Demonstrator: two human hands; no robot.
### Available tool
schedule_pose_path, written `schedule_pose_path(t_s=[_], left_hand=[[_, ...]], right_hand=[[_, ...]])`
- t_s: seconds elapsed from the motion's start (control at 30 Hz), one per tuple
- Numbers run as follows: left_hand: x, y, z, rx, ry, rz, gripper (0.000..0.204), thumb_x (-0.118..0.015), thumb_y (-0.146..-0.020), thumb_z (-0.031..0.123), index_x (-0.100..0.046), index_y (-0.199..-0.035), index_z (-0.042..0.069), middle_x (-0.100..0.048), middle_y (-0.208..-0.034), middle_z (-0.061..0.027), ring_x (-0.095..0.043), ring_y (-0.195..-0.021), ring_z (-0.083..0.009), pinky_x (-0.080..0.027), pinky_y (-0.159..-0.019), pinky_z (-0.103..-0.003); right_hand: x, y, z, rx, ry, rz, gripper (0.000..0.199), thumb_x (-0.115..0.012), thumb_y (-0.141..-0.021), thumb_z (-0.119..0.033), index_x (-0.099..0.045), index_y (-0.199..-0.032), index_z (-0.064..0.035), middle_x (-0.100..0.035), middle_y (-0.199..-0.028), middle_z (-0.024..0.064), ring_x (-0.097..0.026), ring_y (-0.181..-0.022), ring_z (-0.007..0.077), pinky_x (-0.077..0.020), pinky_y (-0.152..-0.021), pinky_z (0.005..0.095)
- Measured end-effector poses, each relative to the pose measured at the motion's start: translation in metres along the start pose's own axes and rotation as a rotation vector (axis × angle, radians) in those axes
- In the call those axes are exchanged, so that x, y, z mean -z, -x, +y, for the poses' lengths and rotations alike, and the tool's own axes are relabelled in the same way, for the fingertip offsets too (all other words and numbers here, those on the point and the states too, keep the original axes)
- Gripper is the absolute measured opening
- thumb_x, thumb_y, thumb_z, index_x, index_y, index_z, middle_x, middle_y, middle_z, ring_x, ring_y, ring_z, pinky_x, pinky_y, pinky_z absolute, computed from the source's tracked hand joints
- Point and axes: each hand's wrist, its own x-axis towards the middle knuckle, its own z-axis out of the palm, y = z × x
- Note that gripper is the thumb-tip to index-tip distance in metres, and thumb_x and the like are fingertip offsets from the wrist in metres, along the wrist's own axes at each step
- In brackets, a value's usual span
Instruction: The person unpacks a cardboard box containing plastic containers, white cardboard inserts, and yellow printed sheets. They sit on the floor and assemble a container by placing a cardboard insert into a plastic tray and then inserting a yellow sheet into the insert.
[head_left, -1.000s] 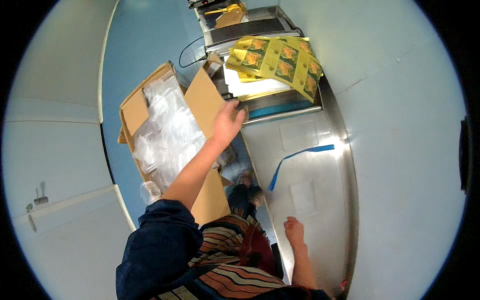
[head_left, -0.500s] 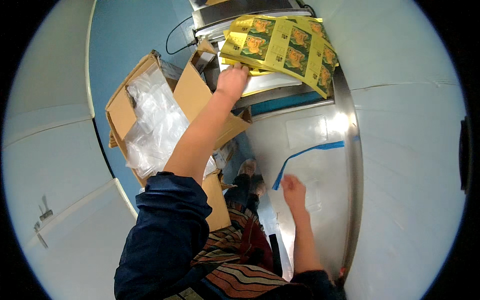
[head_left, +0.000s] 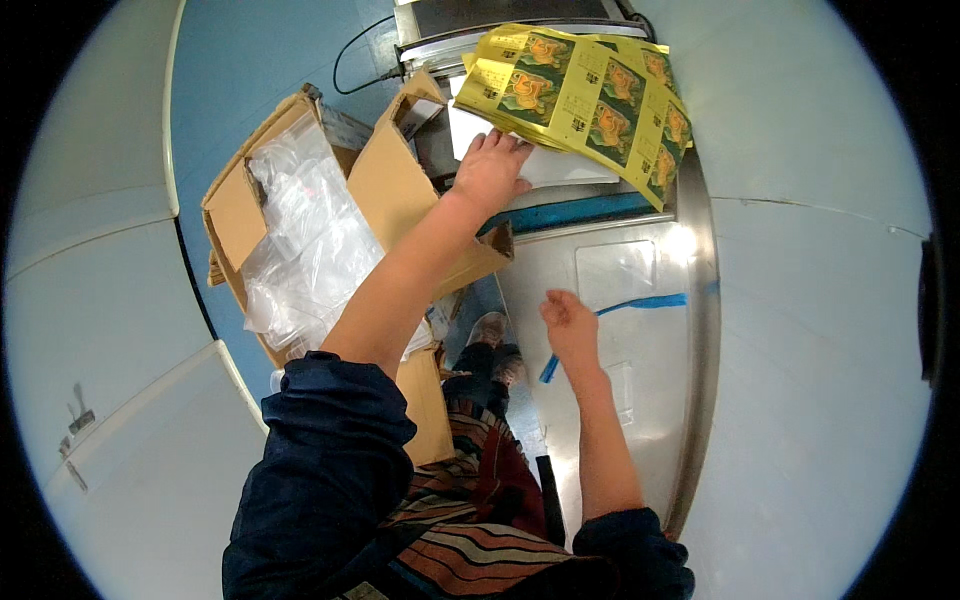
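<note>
My left hand (head_left: 492,172) reaches far forward and lies with fingers outstretched on white sheets (head_left: 570,168), its fingertips at the lower left edge of a stack of yellow printed sheets (head_left: 562,90). The sheets carry repeated green and orange pictures; their right side droops over the white ones. My right hand (head_left: 572,328) is over the steel table (head_left: 640,360) with its fingers curled together. I cannot make out whether anything is in them. A thin blue strip (head_left: 648,302) runs behind that hand, which hides its middle.
An open cardboard box (head_left: 238,215) full of clear plastic bags (head_left: 312,235) stands left of my left forearm. Its raised flap (head_left: 385,170) comes close to that arm. A dark machine (head_left: 510,14) with a black cable (head_left: 337,75) sits at the far end. A pale wall (head_left: 800,330) borders the right.
My left hand has gone from gripping at the yellow sheets' edge to lying flat on the white sheets. My right hand has moved forward and left, now covering part of the blue strip.
</note>
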Motion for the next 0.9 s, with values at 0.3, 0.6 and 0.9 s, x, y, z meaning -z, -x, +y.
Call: schedule_pose_path(t_s=[0.3, 0.6, 0.9], left_hand=[[0.010, -0.007, 0.000, -0.065, -0.014, -0.090, 0.051, -0.064, -0.075, 0.027, -0.052, -0.119, 0.005, -0.053, -0.118, -0.0141, -0.047, -0.113, -0.0312, -0.041, -0.094, -0.042], [0.002, -0.007, 0.002, -0.396, -0.381, -0.006, 0.021, -0.052, -0.077, 0.011, -0.051, -0.094, -0.002, -0.059, -0.088, -0.0141, -0.062, -0.078, -0.0266, -0.052, -0.066, -0.035], [0.052, 0.058, 0.050, -0.339, -0.122, 0.171, 0.017, -0.053, -0.075, 0.004, -0.051, -0.092, 0.004, -0.060, -0.083, -0.0118, -0.063, -0.072, -0.0269, -0.052, -0.060, -0.036]], right_hand=[[-0.006, 0.071, 0.059, -0.113, 0.020, -0.062, 0.021, -0.057, -0.081, -0.015, -0.061, -0.097, -0.0025, -0.064, -0.086, 0.0197, -0.063, -0.076, 0.0336, -0.0501, -0.066, 0.0374], [0.003, 0.087, 0.043, -0.106, 0.105, -0.017, 0.021, -0.058, -0.081, -0.015, -0.061, -0.099, -0.0029, -0.063, -0.090, 0.0199, -0.061, -0.081, 0.0366, -0.0498, -0.069, 0.0404], [0.008, 0.132, 0.064, -0.243, -0.091, 0.005, 0.027, -0.060, -0.084, -0.018, -0.059, -0.106, -0.0019, -0.065, -0.093, 0.0163, -0.063, -0.084, 0.0290, -0.0498, -0.074, 0.0359]])
